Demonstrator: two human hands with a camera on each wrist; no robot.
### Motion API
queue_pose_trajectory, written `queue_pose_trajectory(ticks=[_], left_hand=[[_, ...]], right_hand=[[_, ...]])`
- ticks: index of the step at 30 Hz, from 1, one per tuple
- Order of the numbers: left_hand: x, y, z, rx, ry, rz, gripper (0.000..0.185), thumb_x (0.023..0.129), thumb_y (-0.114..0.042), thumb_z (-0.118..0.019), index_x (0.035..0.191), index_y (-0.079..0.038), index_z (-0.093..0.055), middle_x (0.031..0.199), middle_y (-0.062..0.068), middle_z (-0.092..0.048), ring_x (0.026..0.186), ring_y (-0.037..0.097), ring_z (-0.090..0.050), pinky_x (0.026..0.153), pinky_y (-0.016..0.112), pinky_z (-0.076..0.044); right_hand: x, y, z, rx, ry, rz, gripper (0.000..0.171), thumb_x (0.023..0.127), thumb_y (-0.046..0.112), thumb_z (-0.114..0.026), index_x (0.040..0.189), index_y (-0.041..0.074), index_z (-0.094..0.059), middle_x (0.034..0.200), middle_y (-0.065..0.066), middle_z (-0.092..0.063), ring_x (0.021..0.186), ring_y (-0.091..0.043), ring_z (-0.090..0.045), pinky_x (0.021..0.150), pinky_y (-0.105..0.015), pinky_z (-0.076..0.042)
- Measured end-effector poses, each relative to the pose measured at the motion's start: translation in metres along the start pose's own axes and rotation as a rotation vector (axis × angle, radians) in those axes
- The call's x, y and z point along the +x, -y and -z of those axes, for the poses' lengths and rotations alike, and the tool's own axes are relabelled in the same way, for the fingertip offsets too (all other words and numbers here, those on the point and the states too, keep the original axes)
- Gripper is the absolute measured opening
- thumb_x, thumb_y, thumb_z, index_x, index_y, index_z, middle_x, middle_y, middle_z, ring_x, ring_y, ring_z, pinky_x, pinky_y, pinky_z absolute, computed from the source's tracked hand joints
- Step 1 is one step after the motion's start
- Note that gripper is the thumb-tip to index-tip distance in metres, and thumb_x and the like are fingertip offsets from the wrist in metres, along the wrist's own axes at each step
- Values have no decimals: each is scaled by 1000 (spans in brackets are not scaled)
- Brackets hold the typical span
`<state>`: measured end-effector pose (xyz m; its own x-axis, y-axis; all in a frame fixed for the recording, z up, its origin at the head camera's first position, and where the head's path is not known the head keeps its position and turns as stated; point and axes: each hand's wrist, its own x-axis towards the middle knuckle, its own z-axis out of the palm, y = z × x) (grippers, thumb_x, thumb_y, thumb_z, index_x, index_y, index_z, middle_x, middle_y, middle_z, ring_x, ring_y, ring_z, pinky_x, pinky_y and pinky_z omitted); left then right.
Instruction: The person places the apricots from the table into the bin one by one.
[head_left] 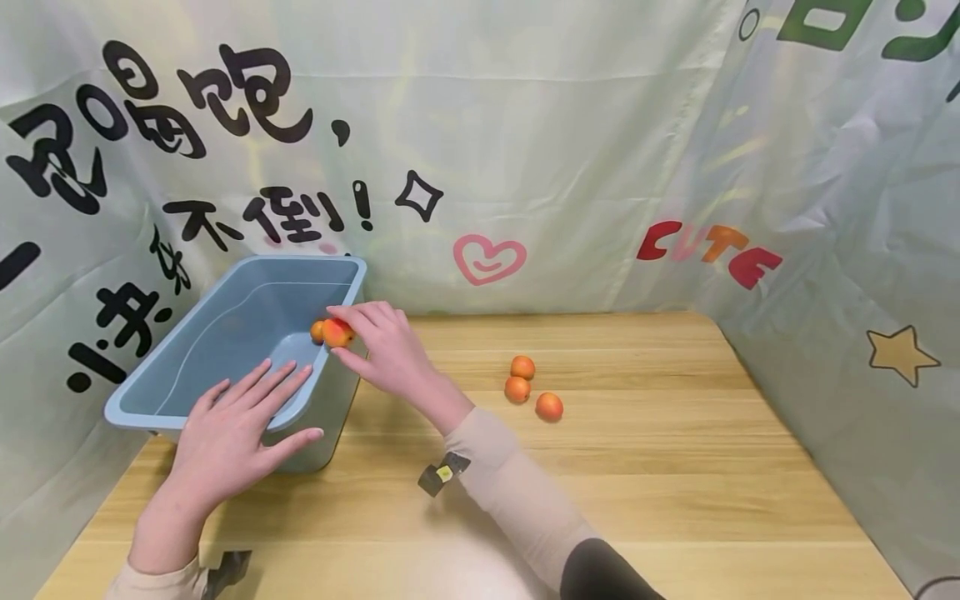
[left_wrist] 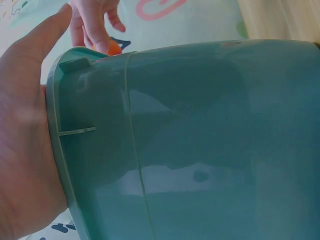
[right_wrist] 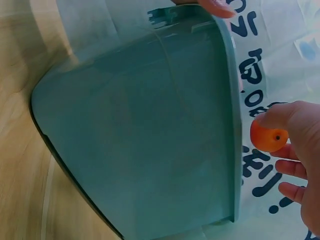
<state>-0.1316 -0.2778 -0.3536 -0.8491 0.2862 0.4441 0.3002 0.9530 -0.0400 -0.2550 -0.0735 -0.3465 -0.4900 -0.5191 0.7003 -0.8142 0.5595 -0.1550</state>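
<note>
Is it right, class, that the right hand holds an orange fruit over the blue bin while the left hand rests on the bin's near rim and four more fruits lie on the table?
Not quite: three fruits lie on the table, not four, as the head view shows. The rest stands: the right hand holds an orange fruit over the blue bin, and the left hand rests on its near rim.

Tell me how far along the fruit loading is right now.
Done: one orange fruit seems to sit already inside the blue bin, half hidden. In hand: the right hand pinches another fruit over the bin's rim, while the left hand rests flat on the near rim. Left: three fruits lie on the wooden table.
</note>
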Motion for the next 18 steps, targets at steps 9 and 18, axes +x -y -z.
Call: queue_pose_trajectory(ticks=[9, 18], left_hand=[[0, 0, 1, 12, 2, -9, 87, 74, -68, -68, 149, -35, -40, 142, 4, -57, 133, 31, -50, 99, 59, -36], [-1, 0, 0, 17, -6, -9, 85, 74, -69, -67, 148, -34, -42, 142, 3, -57, 132, 30, -50, 99, 58, -36]], right_hand=[[15, 4, -13, -49, 80, 2, 47, 91, 39, -66, 134, 22, -58, 125, 4, -64, 115, -14, -55, 91, -27, -46], [21, 4, -18, -88, 122, 10, 46, 93, 42, -63, 134, 24, -57, 124, 6, -63, 112, -12, -55, 87, -24, -46]])
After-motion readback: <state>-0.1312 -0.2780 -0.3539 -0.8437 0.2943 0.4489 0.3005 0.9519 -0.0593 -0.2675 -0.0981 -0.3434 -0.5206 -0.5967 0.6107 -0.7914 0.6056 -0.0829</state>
